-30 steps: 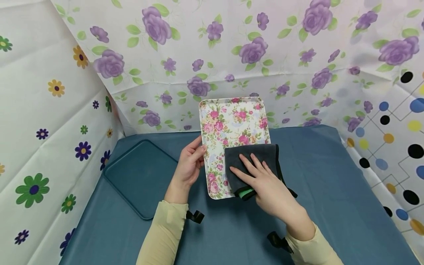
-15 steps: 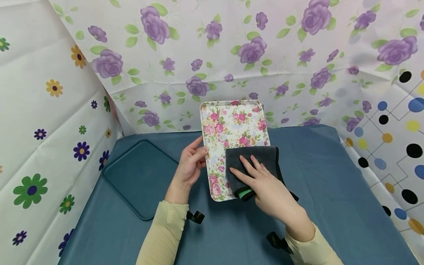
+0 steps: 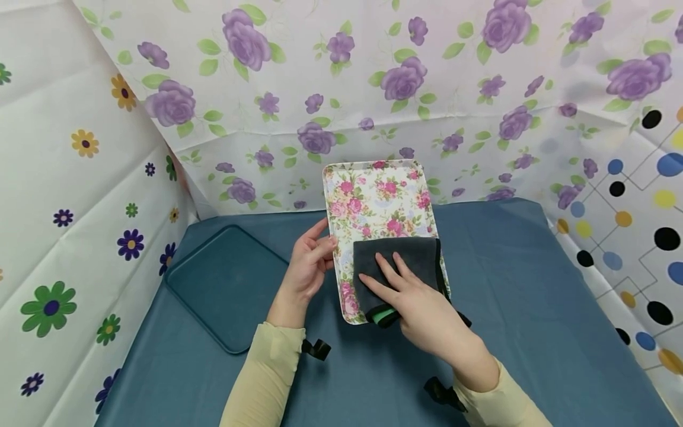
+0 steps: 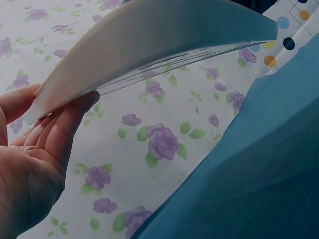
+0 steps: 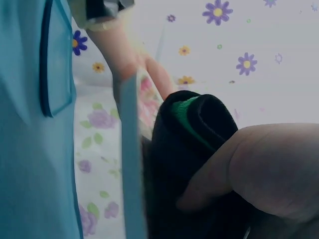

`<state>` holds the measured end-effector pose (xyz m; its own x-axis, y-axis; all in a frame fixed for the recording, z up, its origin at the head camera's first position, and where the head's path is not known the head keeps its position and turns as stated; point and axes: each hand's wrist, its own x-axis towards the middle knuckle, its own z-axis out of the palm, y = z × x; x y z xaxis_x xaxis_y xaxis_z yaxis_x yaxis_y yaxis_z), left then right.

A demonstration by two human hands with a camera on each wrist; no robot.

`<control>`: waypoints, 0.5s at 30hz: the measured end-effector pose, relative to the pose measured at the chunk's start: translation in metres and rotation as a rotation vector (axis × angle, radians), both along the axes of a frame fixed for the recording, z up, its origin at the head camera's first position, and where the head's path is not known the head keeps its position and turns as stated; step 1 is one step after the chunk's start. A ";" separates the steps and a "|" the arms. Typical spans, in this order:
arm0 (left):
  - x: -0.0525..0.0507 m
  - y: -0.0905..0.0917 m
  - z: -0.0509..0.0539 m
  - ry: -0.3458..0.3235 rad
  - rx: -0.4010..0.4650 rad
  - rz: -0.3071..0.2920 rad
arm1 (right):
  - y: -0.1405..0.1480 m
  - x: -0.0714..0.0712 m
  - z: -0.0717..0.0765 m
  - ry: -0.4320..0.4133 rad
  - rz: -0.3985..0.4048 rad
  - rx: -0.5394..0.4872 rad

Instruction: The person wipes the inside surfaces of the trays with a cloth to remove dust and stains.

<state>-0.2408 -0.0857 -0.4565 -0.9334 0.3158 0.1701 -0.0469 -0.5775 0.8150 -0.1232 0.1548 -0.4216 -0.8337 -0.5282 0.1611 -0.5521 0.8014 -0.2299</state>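
A white serving tray with pink flowers (image 3: 376, 204) is held up at a slant above the table. My left hand (image 3: 304, 267) grips its left edge, thumb on the front face and fingers behind; the left wrist view shows the tray's pale underside (image 4: 149, 40). Over the tray's lower right part lies a folded dark grey cloth (image 3: 424, 255) with black edging and a bit of green inside. My right hand (image 3: 427, 311) presses this cloth flat with straight, spread fingers. In the right wrist view, the rolled fold of the cloth (image 5: 172, 149) shows beside the thumb.
A dark teal square tray (image 3: 229, 290) lies on the blue-covered table (image 3: 533, 308) at left. A curtain with purple roses (image 3: 331, 77) hangs behind, with patterned sheets at both sides. Black straps (image 3: 317, 350) stick out near both sleeves.
The right hand has slid the cloth a little to the left across the tray. The flowered tray has shifted slightly, while the left hand keeps its grip.
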 end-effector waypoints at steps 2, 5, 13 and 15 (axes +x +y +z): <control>0.000 0.001 0.000 -0.006 0.001 0.008 | -0.004 0.000 -0.003 0.008 0.019 -0.008; 0.000 0.001 0.001 -0.015 0.003 0.019 | -0.010 0.001 -0.007 0.034 0.046 -0.004; -0.002 0.000 0.003 -0.023 0.012 0.047 | -0.021 0.003 -0.014 0.118 0.118 0.023; -0.003 0.000 0.003 -0.023 0.015 0.046 | -0.022 0.004 -0.015 0.128 0.131 0.021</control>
<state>-0.2435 -0.0861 -0.4535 -0.9506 0.2700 0.1531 -0.0385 -0.5920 0.8050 -0.1193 0.1324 -0.4367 -0.7310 -0.6351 0.2496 -0.6757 0.7247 -0.1349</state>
